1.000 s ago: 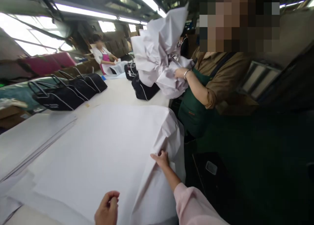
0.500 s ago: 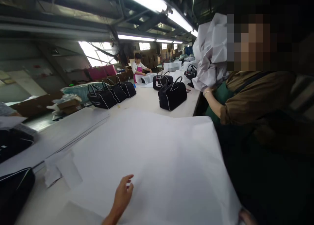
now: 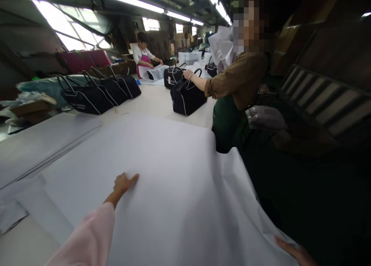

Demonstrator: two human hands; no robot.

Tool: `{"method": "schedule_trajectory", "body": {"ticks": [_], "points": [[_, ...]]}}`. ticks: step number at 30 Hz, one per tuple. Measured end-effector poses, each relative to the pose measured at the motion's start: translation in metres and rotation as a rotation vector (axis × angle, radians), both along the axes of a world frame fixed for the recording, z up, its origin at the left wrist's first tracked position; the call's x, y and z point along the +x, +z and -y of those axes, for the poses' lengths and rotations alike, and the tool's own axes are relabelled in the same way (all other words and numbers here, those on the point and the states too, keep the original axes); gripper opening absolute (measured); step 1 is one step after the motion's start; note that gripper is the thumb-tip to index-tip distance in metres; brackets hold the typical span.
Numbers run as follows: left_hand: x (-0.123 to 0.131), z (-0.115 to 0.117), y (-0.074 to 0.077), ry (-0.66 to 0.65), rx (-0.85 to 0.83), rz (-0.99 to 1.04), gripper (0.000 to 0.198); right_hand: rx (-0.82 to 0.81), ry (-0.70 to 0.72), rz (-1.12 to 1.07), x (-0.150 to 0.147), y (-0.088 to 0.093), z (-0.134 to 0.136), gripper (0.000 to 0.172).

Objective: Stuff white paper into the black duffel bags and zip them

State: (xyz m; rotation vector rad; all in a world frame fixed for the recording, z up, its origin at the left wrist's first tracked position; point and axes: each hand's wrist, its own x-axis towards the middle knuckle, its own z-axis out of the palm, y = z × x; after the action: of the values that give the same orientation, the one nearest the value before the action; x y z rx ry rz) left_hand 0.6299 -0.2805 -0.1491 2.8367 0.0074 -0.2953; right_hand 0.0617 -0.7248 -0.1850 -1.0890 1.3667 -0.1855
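A big white sheet, apparently paper, is spread across the table and hangs over its right edge in loose folds. My left hand, in a pink sleeve, rests on the sheet with the thumb stretched away from the partly bent fingers. Nothing is held in it. At the lower right, my right hand grips the sheet's hanging edge; part of that hand is cut off by the frame.
Several black bags with white piping line the table's left side. A co-worker at the right reaches to a black bag. Another person handles wrapping farther back. Cartons stand left.
My view has swung right. My right hand has come more into view with the sheet's right side pulled into folds. The co-worker's hand has moved from crumpled white wrapping to a black bag.
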Motion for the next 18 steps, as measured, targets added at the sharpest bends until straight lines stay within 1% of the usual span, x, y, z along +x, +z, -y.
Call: {"method": "schedule_trajectory", "body": {"ticks": [1, 2, 4, 6, 8, 10, 11, 13, 14, 15, 16, 17, 18], "points": [[-0.003, 0.005, -0.005, 0.012, 0.029, 0.014, 0.087, 0.071, -0.002, 0.002, -0.004, -0.001, 0.003, 0.025], [-0.007, 0.008, -0.01, 0.018, 0.053, 0.028, 0.088, 0.1, -0.011, 0.001, -0.007, 0.0, 0.006, 0.023], [-0.016, 0.015, -0.016, -0.005, 0.08, 0.049, 0.09, 0.042, -0.041, -0.002, -0.012, 0.002, 0.007, 0.025], [-0.027, 0.021, -0.021, -0.059, 0.081, 0.048, 0.091, -0.006, -0.083, 0.012, -0.009, 0.008, -0.001, 0.039], [-0.039, 0.025, -0.025, -0.121, 0.068, 0.021, 0.093, 0.059, -0.12, 0.029, 0.006, 0.015, -0.016, 0.056], [-0.049, 0.029, -0.027, -0.177, 0.053, -0.025, 0.086, 0.128, -0.111, 0.118, 0.034, 0.021, -0.038, 0.065], [-0.053, 0.03, -0.028, -0.203, 0.047, -0.053, 0.077, 0.139, -0.07, 0.184, 0.052, 0.025, -0.051, 0.066], [-0.058, 0.033, -0.029, -0.248, 0.04, -0.102, 0.054, 0.145, 0.051, 0.338, 0.092, 0.031, -0.079, 0.065], [-0.059, 0.033, -0.028, -0.26, 0.039, -0.115, 0.045, 0.166, 0.114, 0.412, 0.112, 0.034, -0.094, 0.063], [-0.058, 0.032, -0.027, -0.262, 0.041, -0.113, 0.041, 0.203, 0.173, 0.479, 0.13, 0.037, -0.107, 0.061], [-0.056, 0.03, -0.025, -0.251, 0.045, -0.095, 0.042, 0.244, 0.225, 0.533, 0.145, 0.039, -0.12, 0.059], [-0.053, 0.026, -0.022, -0.227, 0.05, -0.062, 0.049, 0.277, 0.268, 0.571, 0.157, 0.041, -0.131, 0.058], [-0.048, 0.019, -0.019, -0.19, 0.057, -0.024, 0.06, 0.299, 0.307, 0.594, 0.165, 0.043, -0.139, 0.057]]}}
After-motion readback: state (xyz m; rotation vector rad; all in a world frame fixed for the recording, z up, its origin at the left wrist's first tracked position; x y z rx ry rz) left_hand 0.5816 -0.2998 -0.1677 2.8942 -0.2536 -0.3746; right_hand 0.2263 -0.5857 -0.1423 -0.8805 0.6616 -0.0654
